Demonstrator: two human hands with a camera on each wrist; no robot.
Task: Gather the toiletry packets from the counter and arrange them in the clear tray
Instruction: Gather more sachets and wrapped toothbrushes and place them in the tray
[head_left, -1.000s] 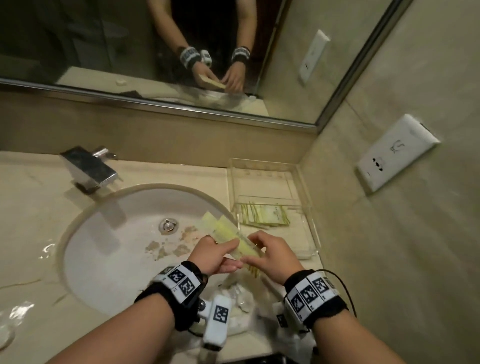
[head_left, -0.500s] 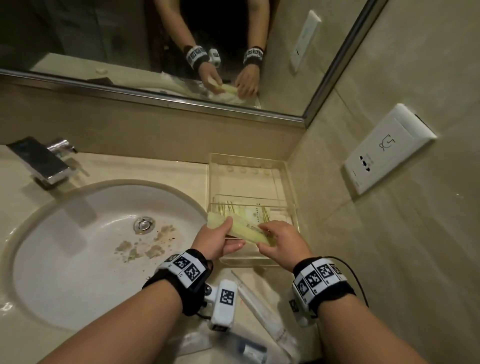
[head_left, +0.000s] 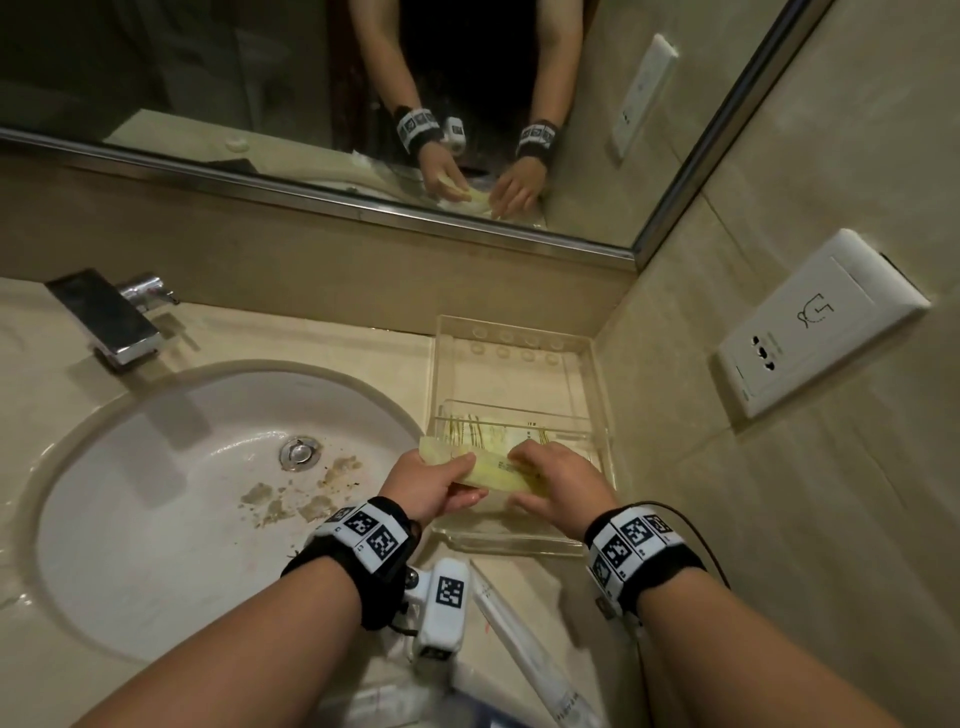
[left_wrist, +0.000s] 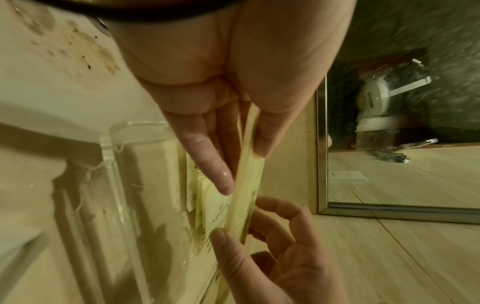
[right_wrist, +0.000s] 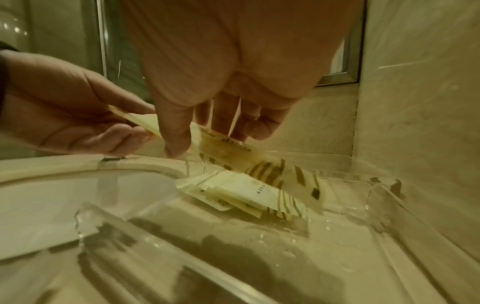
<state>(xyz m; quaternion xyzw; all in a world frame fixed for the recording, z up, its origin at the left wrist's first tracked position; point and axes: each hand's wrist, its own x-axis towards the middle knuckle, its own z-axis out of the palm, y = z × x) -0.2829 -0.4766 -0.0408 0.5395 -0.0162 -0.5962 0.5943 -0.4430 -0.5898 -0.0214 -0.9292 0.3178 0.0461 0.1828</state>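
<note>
1. Over the near compartment of the clear tray (head_left: 597, 374), which stands against the wall to the right of the sink (head_left: 156, 519), both hands hold one pale yellow toiletry packet (head_left: 498, 475) by its ends.
2. Left hand (head_left: 431, 486): thumb on top and fingers beneath pinch the packet's end on the sink side. Right hand (head_left: 558, 486): thumb and curled fingers pinch the end on the wall side. Both grips are narrow, closed on the packet alone.
3. The packet hangs tilted just above the packets already in the tray (right_wrist: 249, 193), a loose, fanned pile that leans toward the tray's inner divider (head_left: 514, 408). Whether it touches them cannot be told.
4. Recommended: level the packet and align its long edge with the pile before lowering, so that it lies flat and not across the others.
5. Recommended: lower the wall-side end first, release the right hand, then slide the left fingers out from beneath.
6. Caution: water drops show on the tray floor, so the film may cling or slide; press lightly to seat it.
7. Long clear-wrapped items (head_left: 524, 639) lie on the counter on the near side of the tray; they probably remain to be gathered.
</note>
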